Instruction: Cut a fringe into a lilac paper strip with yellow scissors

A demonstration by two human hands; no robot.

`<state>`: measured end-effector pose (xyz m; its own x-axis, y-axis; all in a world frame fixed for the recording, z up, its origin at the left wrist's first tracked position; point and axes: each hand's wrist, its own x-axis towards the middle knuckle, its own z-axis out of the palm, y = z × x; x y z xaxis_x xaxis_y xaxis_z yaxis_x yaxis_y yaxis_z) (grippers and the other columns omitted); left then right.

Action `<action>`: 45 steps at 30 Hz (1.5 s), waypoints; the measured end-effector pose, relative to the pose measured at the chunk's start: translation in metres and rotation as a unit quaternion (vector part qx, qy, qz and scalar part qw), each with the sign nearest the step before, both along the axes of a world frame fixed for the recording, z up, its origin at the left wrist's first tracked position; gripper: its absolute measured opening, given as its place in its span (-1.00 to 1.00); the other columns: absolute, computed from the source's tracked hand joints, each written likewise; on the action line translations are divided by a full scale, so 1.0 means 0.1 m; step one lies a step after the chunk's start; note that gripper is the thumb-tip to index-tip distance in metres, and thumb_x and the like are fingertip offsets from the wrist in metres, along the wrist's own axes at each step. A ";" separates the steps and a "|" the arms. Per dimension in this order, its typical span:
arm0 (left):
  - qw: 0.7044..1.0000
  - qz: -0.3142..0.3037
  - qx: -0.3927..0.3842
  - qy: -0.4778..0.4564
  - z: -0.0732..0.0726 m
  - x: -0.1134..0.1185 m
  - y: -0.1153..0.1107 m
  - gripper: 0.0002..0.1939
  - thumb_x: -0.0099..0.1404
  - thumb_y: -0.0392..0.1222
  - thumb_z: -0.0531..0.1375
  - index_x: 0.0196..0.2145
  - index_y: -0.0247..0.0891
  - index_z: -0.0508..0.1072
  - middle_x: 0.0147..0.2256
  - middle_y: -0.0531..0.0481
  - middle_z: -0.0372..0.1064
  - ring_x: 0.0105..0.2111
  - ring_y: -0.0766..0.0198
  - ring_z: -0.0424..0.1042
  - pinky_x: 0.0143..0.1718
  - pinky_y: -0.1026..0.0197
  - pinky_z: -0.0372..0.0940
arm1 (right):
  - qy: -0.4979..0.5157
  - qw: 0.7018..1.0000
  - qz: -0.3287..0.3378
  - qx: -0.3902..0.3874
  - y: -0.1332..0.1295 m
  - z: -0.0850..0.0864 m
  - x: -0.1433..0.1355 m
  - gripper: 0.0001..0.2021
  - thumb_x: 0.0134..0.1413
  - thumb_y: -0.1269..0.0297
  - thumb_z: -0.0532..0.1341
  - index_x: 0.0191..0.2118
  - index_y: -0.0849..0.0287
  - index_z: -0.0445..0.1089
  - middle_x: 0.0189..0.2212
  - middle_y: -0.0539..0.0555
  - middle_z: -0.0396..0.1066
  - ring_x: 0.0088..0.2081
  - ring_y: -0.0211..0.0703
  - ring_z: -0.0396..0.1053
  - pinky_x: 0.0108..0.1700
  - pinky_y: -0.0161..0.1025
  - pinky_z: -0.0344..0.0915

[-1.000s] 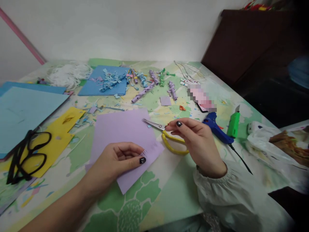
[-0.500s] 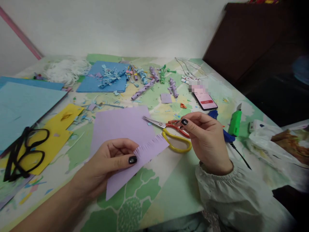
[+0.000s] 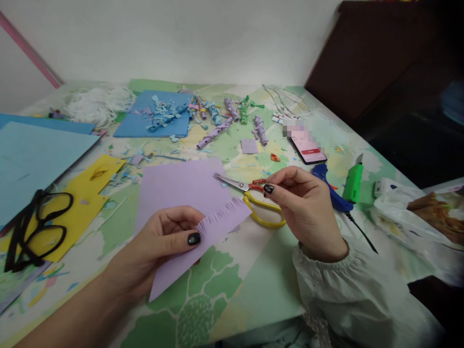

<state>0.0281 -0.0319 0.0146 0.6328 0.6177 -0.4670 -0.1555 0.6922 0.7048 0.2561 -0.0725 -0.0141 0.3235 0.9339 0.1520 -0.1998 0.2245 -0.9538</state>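
Note:
A purple paper strip with a fringe of fine cuts along its upper edge is pinched in my left hand, between thumb and fingers. My right hand is closed in a pinch right of the strip's end, over the scissors' handles; what its fingertips hold, if anything, is too small to tell. The scissors, with yellow and red handles, lie on the table, blades pointing left. Under the blades and behind my left hand lies a purple sheet.
Black glasses rest on yellow paper at left. Rolled paper pieces and a blue sheet lie farther back. On the right are a phone, a blue tool, a green cutter and a plastic bag.
My left hand and the fringed strip have shifted slightly left and down. My right hand has moved slightly left, its thumb tip now lower.

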 end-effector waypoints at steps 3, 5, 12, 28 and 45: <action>1.000 0.007 -0.004 0.007 0.01 0.02 -0.01 -0.79 -0.12 -0.27 0.48 -0.49 -0.26 0.56 -0.59 0.14 0.51 -0.68 0.48 0.41 -0.66 0.55 0.26 | -0.016 1.000 0.002 0.004 0.00 0.00 -0.01 -0.89 -0.04 0.51 0.32 -0.41 0.16 0.45 -0.49 -0.05 0.37 -0.43 -0.27 0.32 -0.39 -0.34 0.24; 1.000 0.011 -0.009 0.018 0.01 0.03 -0.01 -0.80 -0.14 -0.26 0.48 -0.51 -0.25 0.56 -0.62 0.15 0.49 -0.71 0.51 0.37 -0.68 0.56 0.23 | -0.031 0.999 0.004 0.005 -0.01 0.00 -0.01 -0.86 -0.04 0.54 0.28 -0.41 0.14 0.43 -0.48 -0.06 0.35 -0.42 -0.25 0.32 -0.38 -0.31 0.24; 0.999 0.019 -0.008 0.036 0.00 0.04 -0.02 -0.78 -0.16 -0.24 0.49 -0.52 -0.24 0.56 -0.65 0.14 0.45 -0.69 0.49 0.36 -0.67 0.54 0.23 | -0.045 0.999 0.018 0.017 -0.01 -0.01 -0.04 -0.82 -0.01 0.57 0.20 -0.39 0.11 0.41 -0.48 -0.06 0.33 -0.40 -0.23 0.34 -0.35 -0.29 0.25; 0.999 0.022 0.024 0.002 -0.15 0.00 0.02 -0.80 -0.11 -0.24 0.48 -0.46 -0.22 0.61 -0.62 0.09 0.47 -0.68 0.48 0.37 -0.63 0.53 0.26 | -0.065 0.992 0.095 0.046 -0.05 0.02 -0.07 -0.71 0.06 0.43 0.35 -0.07 0.03 0.46 -0.10 0.07 0.50 -0.07 -0.05 0.45 0.00 -0.11 0.39; 0.996 -0.053 0.067 -0.039 -0.34 0.06 0.05 -0.68 0.19 -0.10 0.30 -0.11 -0.26 0.54 -0.42 -0.02 0.48 -0.48 0.30 0.49 -0.45 0.35 0.35 | -0.229 0.960 0.138 0.086 -0.06 0.04 -0.15 -0.85 0.03 0.52 0.28 -0.37 0.09 0.51 -0.17 0.14 0.50 -0.02 0.02 0.38 0.09 0.02 0.24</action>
